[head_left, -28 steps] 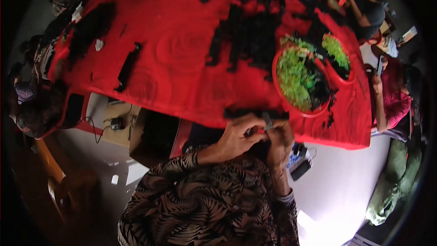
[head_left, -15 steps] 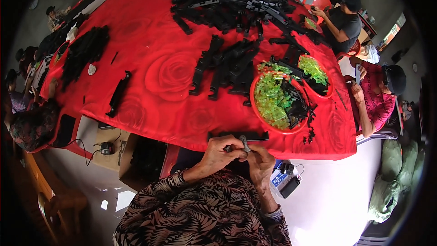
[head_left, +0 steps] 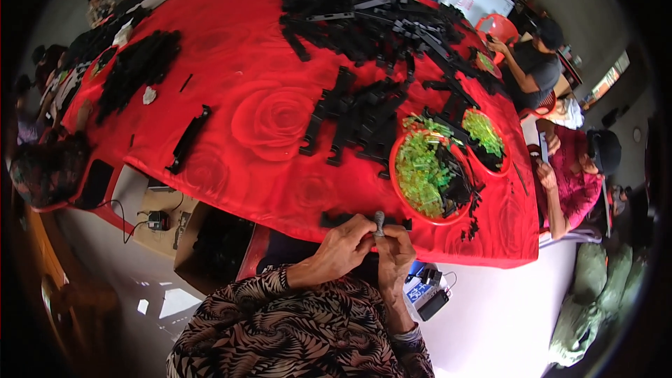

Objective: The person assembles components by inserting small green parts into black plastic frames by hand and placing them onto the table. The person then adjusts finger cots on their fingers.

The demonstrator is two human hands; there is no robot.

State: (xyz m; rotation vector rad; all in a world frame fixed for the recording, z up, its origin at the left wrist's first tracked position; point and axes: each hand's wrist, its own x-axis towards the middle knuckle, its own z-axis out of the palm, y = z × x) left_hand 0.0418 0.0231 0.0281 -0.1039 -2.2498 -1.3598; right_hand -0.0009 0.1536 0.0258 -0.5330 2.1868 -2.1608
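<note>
In front of me, at the near edge of the red-covered table, both hands are pinched together around a small grey, finger-shaped piece (head_left: 379, 221). My left hand (head_left: 337, 253) grips its left side between thumb and fingers. From the right, my right hand (head_left: 395, 257) closes on its lower end. Its exact kind is too small to make out. Just behind my hands a long black plastic part (head_left: 334, 220) lies along the table edge, partly hidden by my fingers.
To the right stand a red bowl (head_left: 397, 189) of yellow-green and black small pieces and a smaller red bowl (head_left: 509, 162). Black parts (head_left: 364, 115) lie mid-table, with a big heap (head_left: 350, 14) behind. A co-worker (head_left: 570, 175) sits at the right. An open carton (head_left: 185, 266) stands below left.
The view has shifted, so the table appears slightly lower and turned. My hands stay together on the grey piece, which now points more upright between my fingers.
</note>
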